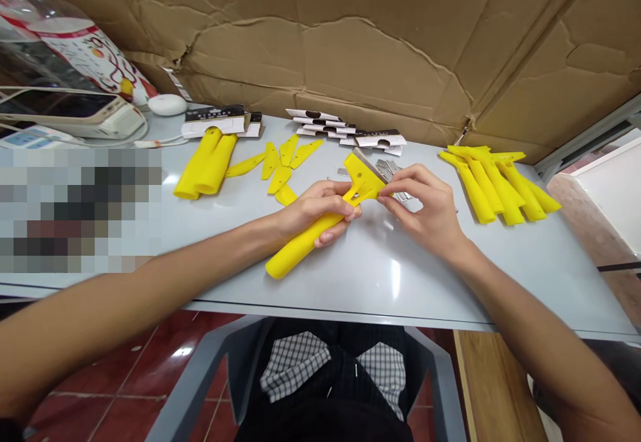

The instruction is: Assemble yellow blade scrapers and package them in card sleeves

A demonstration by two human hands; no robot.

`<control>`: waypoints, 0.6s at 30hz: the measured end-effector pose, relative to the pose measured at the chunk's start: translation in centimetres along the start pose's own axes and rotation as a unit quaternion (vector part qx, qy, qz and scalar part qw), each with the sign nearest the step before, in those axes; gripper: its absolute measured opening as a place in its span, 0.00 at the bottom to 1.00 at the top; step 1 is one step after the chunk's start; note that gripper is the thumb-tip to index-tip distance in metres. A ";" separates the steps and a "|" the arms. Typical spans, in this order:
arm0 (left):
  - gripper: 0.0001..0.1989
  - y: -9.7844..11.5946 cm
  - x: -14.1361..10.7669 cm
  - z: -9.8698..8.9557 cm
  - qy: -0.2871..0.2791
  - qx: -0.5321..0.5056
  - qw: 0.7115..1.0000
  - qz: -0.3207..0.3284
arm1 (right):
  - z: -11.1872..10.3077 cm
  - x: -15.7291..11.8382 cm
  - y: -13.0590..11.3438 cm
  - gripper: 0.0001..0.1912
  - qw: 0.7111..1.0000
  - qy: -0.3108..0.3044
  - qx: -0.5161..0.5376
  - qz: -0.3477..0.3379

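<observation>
While two hands (313, 211) (425, 208) work, one yellow scraper (300, 245) sits between them.

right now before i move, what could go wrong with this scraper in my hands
The bare metal blade of the yellow plastic scraper sits close to the right hand's fingers, so a slip might cut them. The left hand holds only the handle, so the head could twist. Loose metal blades lie just under the right hand and could nick a palm or get knocked about.
</observation>
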State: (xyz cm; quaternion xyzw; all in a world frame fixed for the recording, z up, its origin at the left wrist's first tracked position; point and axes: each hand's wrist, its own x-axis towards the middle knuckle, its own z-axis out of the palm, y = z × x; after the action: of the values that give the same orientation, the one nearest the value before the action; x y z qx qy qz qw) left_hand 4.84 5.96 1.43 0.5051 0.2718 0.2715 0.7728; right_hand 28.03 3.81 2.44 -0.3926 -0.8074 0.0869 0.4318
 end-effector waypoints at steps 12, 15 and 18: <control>0.07 0.6 0.1 0.1 0.020 -0.040 0.999 0.008 | -0.5 0.4 0.0 0.12 0.994 0.103 -0.041 -0.017; 0.07 0.7 0.2 0.1 0.016 -0.063 0.998 0.005 | -0.3 0.1 0.1 0.12 0.994 0.091 -0.050 -0.038; 0.09 0.7 0.4 -0.2 -0.001 -0.092 0.996 -0.017 | 0.1 -0.3 0.4 0.12 0.996 0.029 -0.060 -0.054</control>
State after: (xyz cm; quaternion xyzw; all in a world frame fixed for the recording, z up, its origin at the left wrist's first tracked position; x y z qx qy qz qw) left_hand 4.86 6.58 1.98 0.4276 0.2536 0.2815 0.8208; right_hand 28.33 3.87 1.98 -0.3758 -0.8183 0.0028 0.4350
